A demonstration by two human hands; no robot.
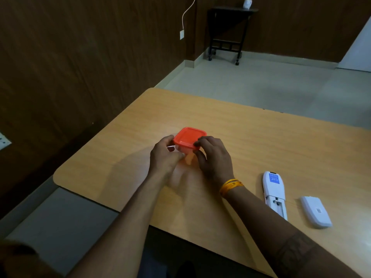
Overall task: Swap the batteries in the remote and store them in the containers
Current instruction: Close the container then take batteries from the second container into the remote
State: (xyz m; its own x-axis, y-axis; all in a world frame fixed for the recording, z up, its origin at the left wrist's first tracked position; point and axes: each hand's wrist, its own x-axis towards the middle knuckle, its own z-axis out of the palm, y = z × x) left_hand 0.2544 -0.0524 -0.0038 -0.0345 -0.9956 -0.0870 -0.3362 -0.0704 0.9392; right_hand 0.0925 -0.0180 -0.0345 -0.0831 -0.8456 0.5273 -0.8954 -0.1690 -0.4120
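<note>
While both hands' grip clasps the orange-lidded container (188, 142), remote (274, 192) lengthwise away, open back upward

Glossy orange plastic lid (189, 137); matt wood-grain table (261, 141)

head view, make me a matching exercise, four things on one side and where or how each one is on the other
Things:
1. orange lid
2. remote
3. battery cover
4. yellow wristband

States:
A. lying loose at the table's right edge
B. on the container, between both hands
C. face down, battery bay open
D. around the right wrist

Pairs: 1-B, 2-C, 3-A, 4-D
</note>
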